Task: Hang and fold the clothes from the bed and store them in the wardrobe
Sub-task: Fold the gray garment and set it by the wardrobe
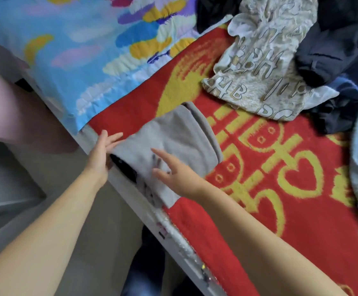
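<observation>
Two hands (101, 152) (173, 174), one folded grey garment (173, 135), one patterned pillow (84, 43), one red blanket (280, 189).

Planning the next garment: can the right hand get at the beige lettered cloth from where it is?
Probably yes. The right hand hovers open over the grey garment, holding nothing, and only bare red blanket lies between it and the beige cloth. A dark garment overlaps its far edge.

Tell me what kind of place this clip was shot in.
Most likely a bedroom at home: a bed covered with a red and yellow blanket, a bright patterned pillow at its head, and loose clothes piled beside a folded grey garment.
</observation>
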Tool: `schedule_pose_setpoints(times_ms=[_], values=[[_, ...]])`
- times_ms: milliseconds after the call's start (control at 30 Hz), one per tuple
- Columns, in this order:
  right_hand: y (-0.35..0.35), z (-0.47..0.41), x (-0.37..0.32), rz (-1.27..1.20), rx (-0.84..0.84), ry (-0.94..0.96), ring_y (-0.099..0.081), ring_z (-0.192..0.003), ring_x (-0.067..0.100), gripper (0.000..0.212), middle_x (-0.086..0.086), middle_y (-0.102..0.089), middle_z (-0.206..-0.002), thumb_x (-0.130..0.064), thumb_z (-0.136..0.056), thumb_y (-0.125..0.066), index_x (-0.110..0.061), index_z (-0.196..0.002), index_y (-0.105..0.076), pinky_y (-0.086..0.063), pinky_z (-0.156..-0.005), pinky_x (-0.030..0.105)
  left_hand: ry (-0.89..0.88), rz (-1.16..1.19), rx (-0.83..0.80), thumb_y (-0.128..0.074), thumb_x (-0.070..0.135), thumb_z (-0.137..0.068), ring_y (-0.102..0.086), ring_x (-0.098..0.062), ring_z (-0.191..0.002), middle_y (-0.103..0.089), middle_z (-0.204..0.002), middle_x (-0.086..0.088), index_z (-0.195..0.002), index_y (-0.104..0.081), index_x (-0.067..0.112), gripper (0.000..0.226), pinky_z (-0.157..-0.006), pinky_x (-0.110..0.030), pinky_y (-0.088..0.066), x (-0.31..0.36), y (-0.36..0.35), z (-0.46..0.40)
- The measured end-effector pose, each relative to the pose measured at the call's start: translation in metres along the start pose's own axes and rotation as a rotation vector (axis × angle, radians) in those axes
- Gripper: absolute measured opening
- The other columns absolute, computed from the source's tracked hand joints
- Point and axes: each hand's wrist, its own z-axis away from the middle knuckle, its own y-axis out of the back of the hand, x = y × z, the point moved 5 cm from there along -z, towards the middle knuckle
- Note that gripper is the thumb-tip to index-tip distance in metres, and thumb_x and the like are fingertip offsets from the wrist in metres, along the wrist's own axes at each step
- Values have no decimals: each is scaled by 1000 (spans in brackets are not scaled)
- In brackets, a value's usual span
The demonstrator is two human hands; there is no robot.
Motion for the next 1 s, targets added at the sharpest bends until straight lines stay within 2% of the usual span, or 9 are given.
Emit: schedule_pose_setpoints(times_ms=[133, 200, 267, 367, 467, 600, 700, 833, 1000], values=[[-50, -23, 19, 666, -320, 54, -6, -147, 24, 59, 9, -7, -160, -28, -100, -43, -27, -153, -18, -12, -117, 45, 16, -490, 203, -52, 43, -94, -32, -22, -139, -27, -155, -2, -150, -23, 26, 65, -112, -38, -29, -14, 11, -8], [-45, -38, 15, 539, -237, 68, -30, -140, 27, 48, 10, -32, -152, -22, -98, -43, -25, -146, -38, -29, -111, 44, 65, -494, 350, -57, 37, -92, -29, -30, -139, -19, -156, -12, -153, -10, 17, 79, -109, -40, -29, -26, -1, 4], [-4, -59, 7, 376, 156, 101, -48, -126, 26, 40, 8, -53, -137, -12, -95, -47, -16, -134, -55, -40, -103, 41, 86, -385, 430, -60, 39, -90, -38, -33, -132, -31, -148, -19, -148, -21, 5, 78, -104, -39, -34, -37, -14, 12], [79, -85, 21, 281, 669, -82, -36, -135, 26, 49, 14, -40, -146, -18, -96, -51, -5, -142, -41, -30, -110, 34, 151, -278, 410, -55, 49, -90, -45, -33, -127, -43, -142, -19, -141, -33, -2, 76, -100, -37, -37, -45, -27, 9], [114, -124, 48, 274, 522, -436, -46, -125, 33, 56, 16, -50, -132, -45, -97, -44, -4, -136, -40, -38, -89, 35, 151, -158, 505, -51, 48, -93, -49, -31, -123, -48, -138, -17, -138, -37, -2, 69, -88, -31, -38, -29, -18, -13], [101, -157, 50, 510, 416, -283, -57, -81, 31, 40, 0, -53, -71, -44, -101, -33, -14, -78, -48, -28, -51, 29, 49, -13, 676, -41, 30, -101, -55, -32, -113, -60, -120, -20, -119, -56, -5, 42, -79, -22, -35, -19, 8, -35], [120, -148, 79, 523, 556, -247, -57, -86, 34, 35, 12, -62, -87, -41, -101, -32, -17, -82, -47, -35, -62, 33, 66, 28, 748, -39, 28, -102, -55, -31, -117, -59, -125, -20, -126, -54, -3, 42, -86, -25, -37, -48, 30, -27], [130, -157, 106, 419, 479, -343, -57, -96, 37, 35, 18, -63, -95, -40, -102, -36, -11, -86, -50, -32, -70, 32, 181, 36, 656, -47, 40, -98, -58, -27, -99, -63, -110, -15, -114, -59, 3, 42, -82, -30, -43, -78, 39, -35], [113, -132, 74, 447, 556, -154, -39, -130, 32, 55, 16, -43, -140, -45, -99, -36, -15, -146, -31, -34, -102, 43, 91, 90, 614, -45, 45, -97, -54, -15, -102, -57, -113, 0, -121, -49, 11, 43, -92, -33, -45, -70, 35, -19]])
